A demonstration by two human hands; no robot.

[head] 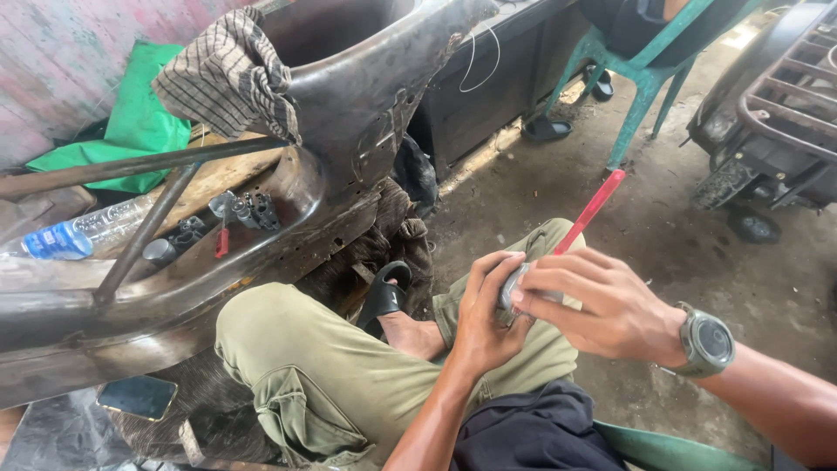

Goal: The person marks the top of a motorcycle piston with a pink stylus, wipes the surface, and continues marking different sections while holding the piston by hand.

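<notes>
Both hands are closed on one small grey object (514,288) held over the person's lap, above the right knee. Left hand (485,316) cups it from below and behind, fingers curled up around its near side. Right hand (602,307) covers it from above, fingertips pressed onto its top face; a grey wristwatch (706,341) sits on that wrist. Most of the grey object is hidden between the palms, so its kind cannot be told. A red stick-like tool (593,211) rises at a slant from behind the right hand toward the upper right (whether either hand grips it is not visible).

Person is seated, wearing olive trousers (305,349), one foot in a black sandal (384,295) on the dirt floor. To the left stands a dark, worn metal frame (261,253) with a checked cloth (231,74) draped over its top. Behind the frame lie a plastic water bottle (83,231) and a green bag (139,118). A phone (137,397) lies face up at lower left. A green plastic chair (645,74) stands well apart at upper right.
</notes>
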